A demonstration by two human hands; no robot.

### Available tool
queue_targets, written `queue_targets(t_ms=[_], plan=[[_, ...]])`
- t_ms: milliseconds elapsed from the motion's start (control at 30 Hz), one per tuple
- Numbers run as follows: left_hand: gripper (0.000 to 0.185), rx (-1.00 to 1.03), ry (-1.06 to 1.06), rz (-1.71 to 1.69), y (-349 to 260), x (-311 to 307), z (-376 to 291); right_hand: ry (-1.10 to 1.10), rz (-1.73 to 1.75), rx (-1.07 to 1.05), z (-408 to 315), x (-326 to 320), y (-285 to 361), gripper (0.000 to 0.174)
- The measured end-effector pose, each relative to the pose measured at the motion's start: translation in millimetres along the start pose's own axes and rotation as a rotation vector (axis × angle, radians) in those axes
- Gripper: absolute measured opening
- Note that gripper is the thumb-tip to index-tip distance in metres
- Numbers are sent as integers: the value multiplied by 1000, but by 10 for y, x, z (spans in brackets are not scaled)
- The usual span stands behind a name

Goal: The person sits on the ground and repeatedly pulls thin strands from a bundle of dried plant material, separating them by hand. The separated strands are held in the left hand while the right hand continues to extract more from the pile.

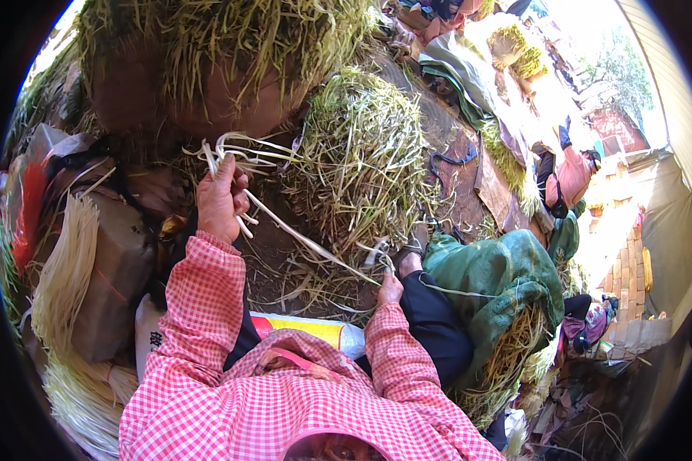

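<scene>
My left hand [224,199], raised at centre left, pinches several pale plant strands [241,151] between thumb and fingers; their loose ends stick out above and below. One long pale strand [305,235] runs down to the right from it to my right hand [390,288], whose fingers are closed on the strand's lower end beside a small tangle. Beyond both hands lies a heap of green and yellowish stalks [360,155]. A smooth bundle of long pale strands [72,259] rests at the left.
Large wrapped bales topped with stalks [230,52] stand beyond my left hand. A green woven sack of stalks [490,276] lies beside my right leg. A white and yellow bag [308,334] is near my lap. Another person [574,178] sits at the far right, and another [588,322] below.
</scene>
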State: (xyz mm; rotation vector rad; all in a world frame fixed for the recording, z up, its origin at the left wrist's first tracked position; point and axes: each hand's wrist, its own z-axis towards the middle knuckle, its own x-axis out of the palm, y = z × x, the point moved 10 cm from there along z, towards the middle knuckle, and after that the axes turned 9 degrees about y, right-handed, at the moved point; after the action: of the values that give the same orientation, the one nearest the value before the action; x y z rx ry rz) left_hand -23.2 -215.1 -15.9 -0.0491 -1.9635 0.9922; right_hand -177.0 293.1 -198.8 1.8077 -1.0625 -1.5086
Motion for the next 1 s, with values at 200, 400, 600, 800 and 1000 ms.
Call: queue_targets(t_ms=[200,400,600,800,1000], plan=[[22,6,-87,55,-52,-8,-54,-210,367,510,-220,-346,-397,47],[26,260,-218,-16,-564,-388,59,-425,64,322,-118,-711,-381,45],[25,-9,-52,279,-41,100,-55,311,-837,-29,-598,404,1471,67],[28,-324,188,70,776,516,-367,780,50,-699,-1489,1144,2760,65],[31,-154,90,82,547,369,-187,1118,202,-137,-1913,1509,1869,25]])
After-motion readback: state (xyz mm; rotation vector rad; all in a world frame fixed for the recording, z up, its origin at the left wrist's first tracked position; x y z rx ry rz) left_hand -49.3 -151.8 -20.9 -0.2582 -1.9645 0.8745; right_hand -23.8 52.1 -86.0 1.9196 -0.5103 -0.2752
